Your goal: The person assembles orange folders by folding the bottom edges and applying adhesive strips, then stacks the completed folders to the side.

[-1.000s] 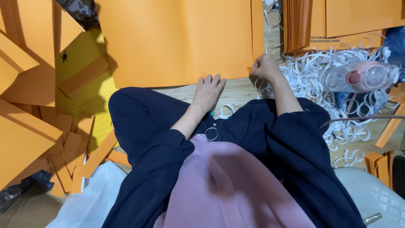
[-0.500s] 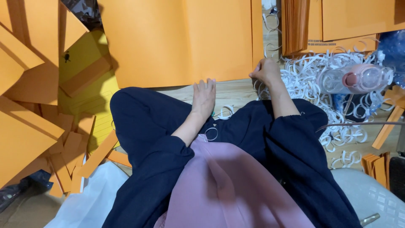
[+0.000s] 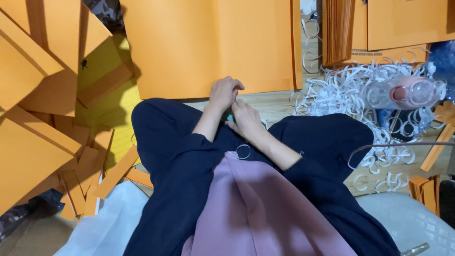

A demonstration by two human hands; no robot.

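My two hands meet over my lap, at the lower edge of a large orange paper sheet (image 3: 213,42) that stands in front of me. My left hand (image 3: 225,92) has its fingers curled into a loose fist at that edge; what is inside it is hidden. Just below it, my right hand (image 3: 245,118) pinches a small teal object (image 3: 230,117), of which only a sliver shows between the hands. I sit with dark trousers (image 3: 166,142) and a pink garment (image 3: 256,208) below.
Orange sheets and folded pieces (image 3: 33,118) pile up at the left. A stack of orange sheets (image 3: 337,28) stands at the back right. White paper strips (image 3: 341,90) litter the wooden floor, with a clear plastic bottle with a pink cap (image 3: 403,92) among them. A white basket rim (image 3: 412,218) is at the lower right.
My left hand lifted off my knee and curled up. My right hand left the orange sheet's right edge and came back to meet it at my lap.
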